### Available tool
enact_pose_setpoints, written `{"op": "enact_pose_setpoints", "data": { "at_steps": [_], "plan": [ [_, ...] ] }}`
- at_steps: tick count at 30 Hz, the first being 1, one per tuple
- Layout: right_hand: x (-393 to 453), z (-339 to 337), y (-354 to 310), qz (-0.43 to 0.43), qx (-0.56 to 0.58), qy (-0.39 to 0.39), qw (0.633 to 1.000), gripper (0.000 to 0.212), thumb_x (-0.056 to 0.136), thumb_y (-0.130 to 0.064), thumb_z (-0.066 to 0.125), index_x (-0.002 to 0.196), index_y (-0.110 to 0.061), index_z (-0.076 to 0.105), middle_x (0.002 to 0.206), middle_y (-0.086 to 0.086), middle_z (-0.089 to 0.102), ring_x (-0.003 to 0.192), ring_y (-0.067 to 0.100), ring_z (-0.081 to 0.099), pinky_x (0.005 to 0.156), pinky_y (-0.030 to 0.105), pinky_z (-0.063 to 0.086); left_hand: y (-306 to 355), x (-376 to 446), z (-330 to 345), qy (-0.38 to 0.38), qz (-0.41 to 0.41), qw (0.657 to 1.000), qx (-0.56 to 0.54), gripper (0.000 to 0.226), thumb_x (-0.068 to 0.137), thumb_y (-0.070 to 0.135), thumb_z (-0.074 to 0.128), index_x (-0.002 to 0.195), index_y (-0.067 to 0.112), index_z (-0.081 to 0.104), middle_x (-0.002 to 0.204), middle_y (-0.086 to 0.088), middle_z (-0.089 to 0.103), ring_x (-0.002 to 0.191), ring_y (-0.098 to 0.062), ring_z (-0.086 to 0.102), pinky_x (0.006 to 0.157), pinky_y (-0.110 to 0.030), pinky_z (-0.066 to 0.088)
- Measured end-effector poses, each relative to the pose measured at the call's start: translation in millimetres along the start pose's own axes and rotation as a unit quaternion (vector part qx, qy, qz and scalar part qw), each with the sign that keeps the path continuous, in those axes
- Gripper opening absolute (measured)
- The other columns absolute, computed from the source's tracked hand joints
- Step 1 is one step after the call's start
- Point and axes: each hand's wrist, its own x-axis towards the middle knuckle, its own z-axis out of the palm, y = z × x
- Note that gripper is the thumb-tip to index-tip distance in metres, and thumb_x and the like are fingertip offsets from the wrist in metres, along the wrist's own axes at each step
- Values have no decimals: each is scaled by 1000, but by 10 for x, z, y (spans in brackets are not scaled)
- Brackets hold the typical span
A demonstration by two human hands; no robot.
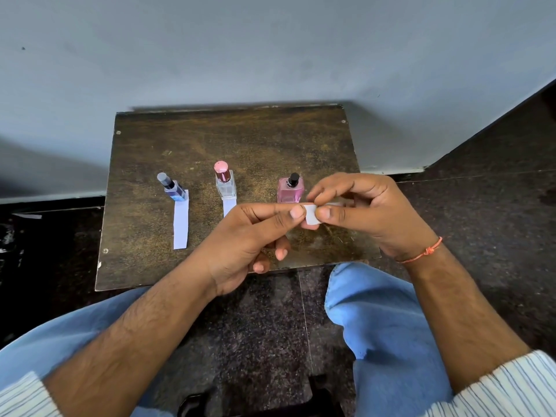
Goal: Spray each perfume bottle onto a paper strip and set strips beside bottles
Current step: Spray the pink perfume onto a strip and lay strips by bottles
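both hands pinch the last paper strip [310,214] at frame centre, left hand [249,236], right hand [370,212]. pink bottle [290,189] just behind. advise: lay it flat beside that bottle, unbent.

Soft, even, fairly dim daylight; faint shadow behind the table [168,139] on the wall [270,49]. Strong wide-angle bending at edges. Slight motion blur on sleeves [511,386]; centre sharp.
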Motion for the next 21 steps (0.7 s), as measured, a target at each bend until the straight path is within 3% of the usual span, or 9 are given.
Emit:
{"op": "enact_pose_setpoints", "data": {
  "at_steps": [3,7,10,13,15,18,21],
  "plan": [
    [4,-9,40,-24,-47,19,998,17,81,-34,93,95,-31,85,121,9,71,117,26,67,86,59,53,5,0,12,7,-3,1000,-9,37,78,44,78,107,22,86,114,-4,81,55,-8,50,34,-14,26],
    [16,-21,73,-34,-79,38,996,21,80,-49,91,95,-36,84,110,16,63,104,43,59,78,60,48,-5,9,16,13,-3,1000,-12,39,80,44,77,107,18,86,115,-2,80,54,-7,49,34,-14,24],
    [11,-17,56,-46,-79,36,995,19,81,-36,93,95,-30,83,98,13,67,87,36,61,75,53,48,-29,17,9,8,-1,1000,-22,37,85,44,81,109,15,85,119,-2,79,55,-7,48,34,-14,23],
    [-3,-11,25,-42,-71,35,996,16,81,-25,90,93,-22,81,90,5,71,78,16,60,72,32,49,-38,21,8,4,1,999,-35,34,86,43,79,107,17,85,120,-1,79,54,-7,48,33,-13,23],
    [-1,-7,17,-47,-76,40,995,16,81,-23,89,94,-19,81,89,4,70,77,11,58,71,26,47,-34,25,14,8,2,999,-39,38,84,42,75,109,15,84,121,-2,79,53,-7,47,33,-13,23],
    [4,10,19,-55,-96,46,993,16,82,-16,90,95,-16,81,88,8,73,74,18,58,68,32,47,-41,36,10,21,9,999,-31,40,83,42,75,111,14,84,121,-1,79,52,-7,47,33,-13,24],
    [-14,28,-2,-27,-85,43,995,15,82,-13,91,95,-13,83,86,1,80,75,20,68,71,36,55,-66,49,-13,49,23,998,8,37,90,37,74,115,11,83,115,0,81,52,-7,46,35,-14,26]
  ]
}}
